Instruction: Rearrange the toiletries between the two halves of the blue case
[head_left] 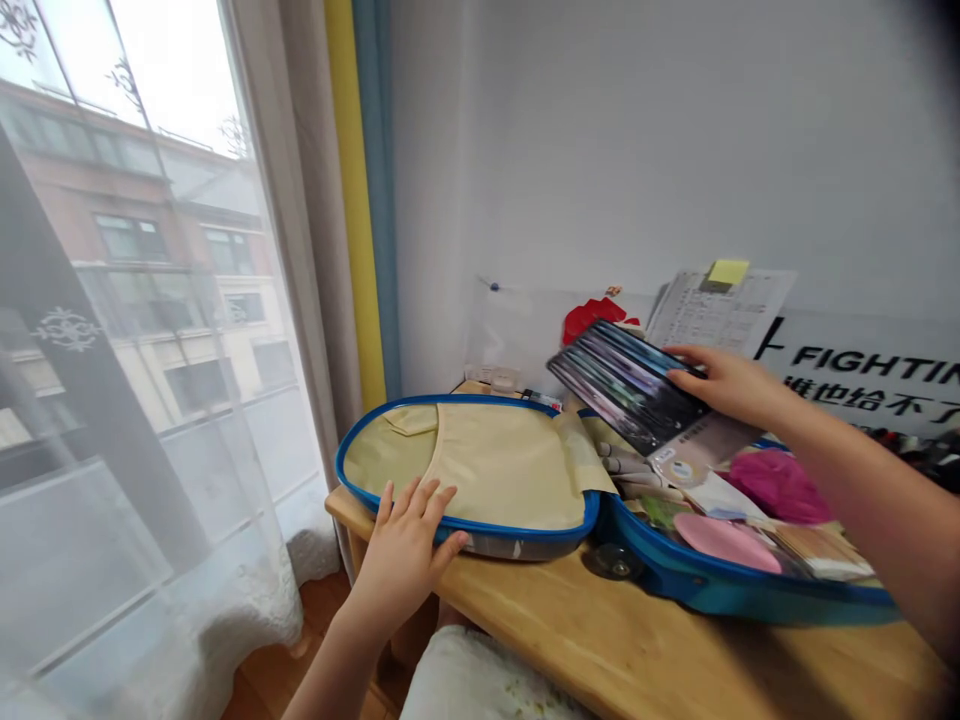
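Observation:
An open blue-rimmed suitcase [712, 590] lies on the wooden table, its cream-lined lid [510, 460] folded flat to the left. My left hand [409, 535] rests with fingers spread on the lid's near edge. Above the packed half, my right hand [712, 375] grips a flat pack of pens [630, 390] by its right edge. The pack is tilted, with several dark and pastel pens showing side by side. Below it in the suitcase are a pink oval item [727, 542], a magenta cloth-like bundle [780, 482] and other small items, partly hidden by my right arm.
The wooden table [555, 610] has its left end beside sheer curtains [150, 400] and a window. Behind the suitcase stand clipped papers [712, 305] and red paper pieces [596, 318] against the wall. A suitcase wheel [615, 562] sticks out between the halves.

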